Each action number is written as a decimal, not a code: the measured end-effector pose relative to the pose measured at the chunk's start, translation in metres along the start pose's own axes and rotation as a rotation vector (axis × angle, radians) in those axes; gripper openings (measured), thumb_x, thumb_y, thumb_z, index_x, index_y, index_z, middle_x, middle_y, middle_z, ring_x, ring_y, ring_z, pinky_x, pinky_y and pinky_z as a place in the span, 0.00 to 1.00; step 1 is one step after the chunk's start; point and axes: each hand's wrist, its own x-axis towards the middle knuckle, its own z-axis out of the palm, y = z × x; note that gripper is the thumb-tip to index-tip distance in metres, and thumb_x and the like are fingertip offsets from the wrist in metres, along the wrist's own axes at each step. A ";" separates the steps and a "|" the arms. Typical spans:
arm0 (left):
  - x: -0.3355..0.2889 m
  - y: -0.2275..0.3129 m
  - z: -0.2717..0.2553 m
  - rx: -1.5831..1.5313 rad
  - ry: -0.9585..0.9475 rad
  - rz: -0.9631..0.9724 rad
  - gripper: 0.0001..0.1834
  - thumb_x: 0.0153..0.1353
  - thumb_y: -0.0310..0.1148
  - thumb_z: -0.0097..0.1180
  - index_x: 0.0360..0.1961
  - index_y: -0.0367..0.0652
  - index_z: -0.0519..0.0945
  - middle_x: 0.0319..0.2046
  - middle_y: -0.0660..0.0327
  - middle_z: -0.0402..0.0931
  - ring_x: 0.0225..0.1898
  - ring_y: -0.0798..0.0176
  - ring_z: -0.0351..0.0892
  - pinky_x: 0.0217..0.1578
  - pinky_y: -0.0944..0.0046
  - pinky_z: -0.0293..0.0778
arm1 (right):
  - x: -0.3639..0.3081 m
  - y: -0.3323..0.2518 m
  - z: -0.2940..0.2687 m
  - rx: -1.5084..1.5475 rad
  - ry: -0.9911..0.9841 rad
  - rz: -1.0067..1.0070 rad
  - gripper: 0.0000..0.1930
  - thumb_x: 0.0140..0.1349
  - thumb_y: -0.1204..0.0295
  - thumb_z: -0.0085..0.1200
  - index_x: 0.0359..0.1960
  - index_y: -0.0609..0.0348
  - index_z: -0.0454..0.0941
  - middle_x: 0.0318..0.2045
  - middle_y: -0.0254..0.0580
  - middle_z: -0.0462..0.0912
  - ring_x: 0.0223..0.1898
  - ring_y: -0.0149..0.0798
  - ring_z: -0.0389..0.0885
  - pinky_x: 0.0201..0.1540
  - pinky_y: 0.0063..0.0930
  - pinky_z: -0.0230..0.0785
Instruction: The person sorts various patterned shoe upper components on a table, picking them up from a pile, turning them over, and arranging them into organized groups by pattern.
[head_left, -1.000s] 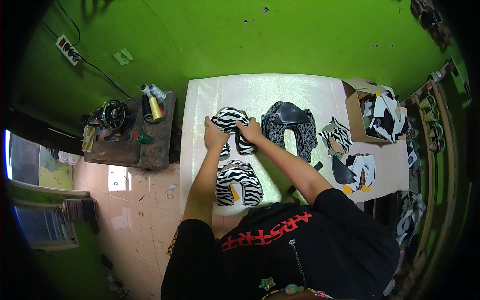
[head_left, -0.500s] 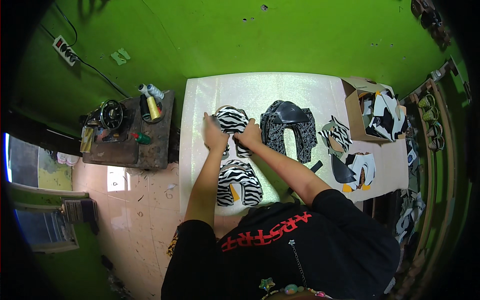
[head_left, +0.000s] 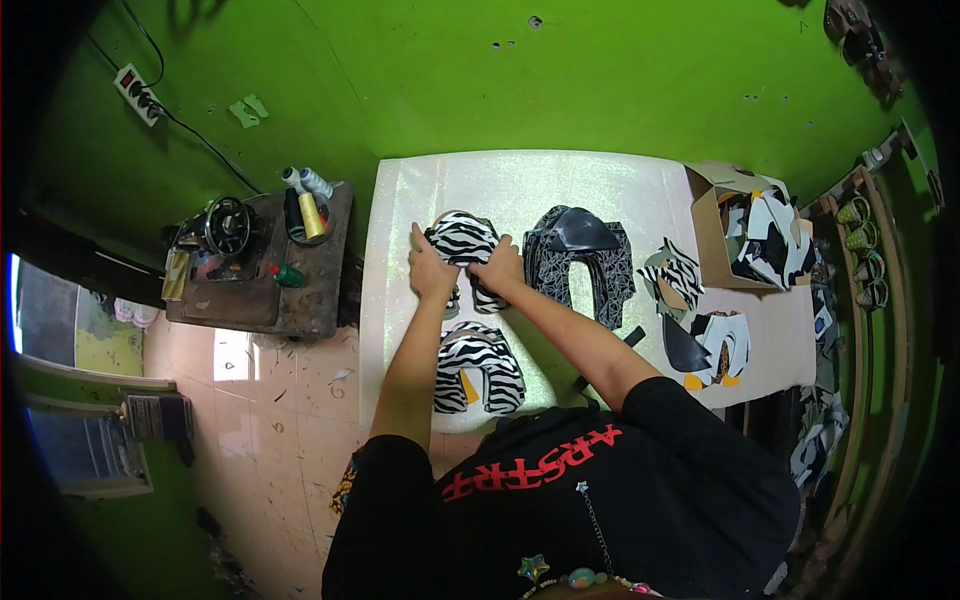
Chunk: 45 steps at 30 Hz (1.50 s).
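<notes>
A stack of zebra-print U-shaped cut pieces [head_left: 462, 240], like shoe uppers, lies on the whitish sheet [head_left: 400, 190] toward its far left. My left hand [head_left: 431, 274] grips the stack's left side, its fingers partly hidden and one reaching up along the edge. On the opposite side my right hand [head_left: 499, 268] closes round the right leg of the stack, thumb inward. A second zebra-print stack [head_left: 497, 372] sits nearer to me, a small yellow piece inside its curve. To the right of my right hand lies a stack of black patterned U-shaped pieces [head_left: 612, 270] topped by a plain black curved piece [head_left: 585, 230].
Loose zebra scraps [head_left: 680, 275] and black, white and yellow cut pieces [head_left: 728, 340] lie at the right. Beyond them stands a cardboard box [head_left: 712, 225] full of offcuts. A sewing machine [head_left: 228, 228] and thread cones [head_left: 310, 212] occupy the left stand. Sandals [head_left: 862, 235] hang on a right-hand rack.
Both hands stay on the same zebra-print stack. My left fingers, blurred before, now show sharply against its side. The whole view has shifted slightly.
</notes>
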 end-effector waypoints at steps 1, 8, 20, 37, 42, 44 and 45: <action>0.001 -0.002 0.000 0.001 -0.003 -0.024 0.64 0.32 0.29 0.71 0.67 0.54 0.38 0.47 0.43 0.67 0.46 0.42 0.73 0.46 0.52 0.72 | -0.007 -0.008 -0.008 -0.016 0.011 -0.002 0.42 0.39 0.58 0.68 0.52 0.68 0.59 0.48 0.62 0.68 0.49 0.59 0.71 0.50 0.43 0.68; -0.012 0.014 -0.021 0.078 -0.087 -0.078 0.59 0.35 0.41 0.72 0.66 0.55 0.45 0.55 0.48 0.61 0.58 0.45 0.60 0.53 0.46 0.64 | -0.010 -0.008 -0.022 -0.056 0.218 -0.482 0.37 0.41 0.64 0.67 0.54 0.59 0.63 0.48 0.52 0.66 0.50 0.54 0.65 0.51 0.43 0.62; -0.010 -0.007 -0.020 -0.074 0.124 0.179 0.37 0.40 0.40 0.69 0.55 0.55 0.69 0.53 0.59 0.64 0.57 0.51 0.60 0.56 0.49 0.56 | -0.001 -0.016 -0.023 -0.137 0.274 -0.594 0.26 0.44 0.63 0.64 0.47 0.57 0.72 0.45 0.48 0.68 0.48 0.50 0.66 0.47 0.42 0.61; -0.065 -0.042 -0.050 -0.201 -0.057 0.090 0.50 0.32 0.53 0.70 0.59 0.51 0.63 0.57 0.50 0.60 0.60 0.44 0.55 0.60 0.48 0.52 | -0.053 0.017 -0.033 0.042 0.216 -0.658 0.28 0.48 0.62 0.59 0.50 0.63 0.67 0.49 0.56 0.63 0.50 0.55 0.62 0.52 0.44 0.57; -0.117 -0.090 -0.052 -0.230 -0.335 -0.002 0.68 0.25 0.50 0.75 0.66 0.45 0.46 0.59 0.40 0.55 0.62 0.41 0.54 0.61 0.51 0.55 | -0.097 0.070 -0.034 0.081 -0.005 -0.556 0.37 0.47 0.52 0.60 0.51 0.69 0.65 0.45 0.59 0.67 0.50 0.56 0.66 0.54 0.40 0.61; -0.135 -0.106 -0.044 -0.279 -0.373 -0.061 0.69 0.23 0.49 0.75 0.66 0.41 0.45 0.59 0.38 0.54 0.61 0.41 0.55 0.60 0.53 0.57 | -0.112 0.084 -0.032 0.175 -0.189 -0.395 0.43 0.45 0.48 0.61 0.53 0.72 0.63 0.47 0.64 0.68 0.51 0.57 0.69 0.54 0.40 0.62; -0.141 -0.118 -0.032 -0.295 -0.349 -0.075 0.70 0.23 0.48 0.76 0.65 0.38 0.45 0.58 0.37 0.55 0.60 0.42 0.57 0.59 0.54 0.58 | -0.116 0.090 -0.028 0.110 -0.272 -0.337 0.47 0.44 0.47 0.62 0.54 0.78 0.60 0.50 0.69 0.66 0.51 0.55 0.70 0.54 0.38 0.63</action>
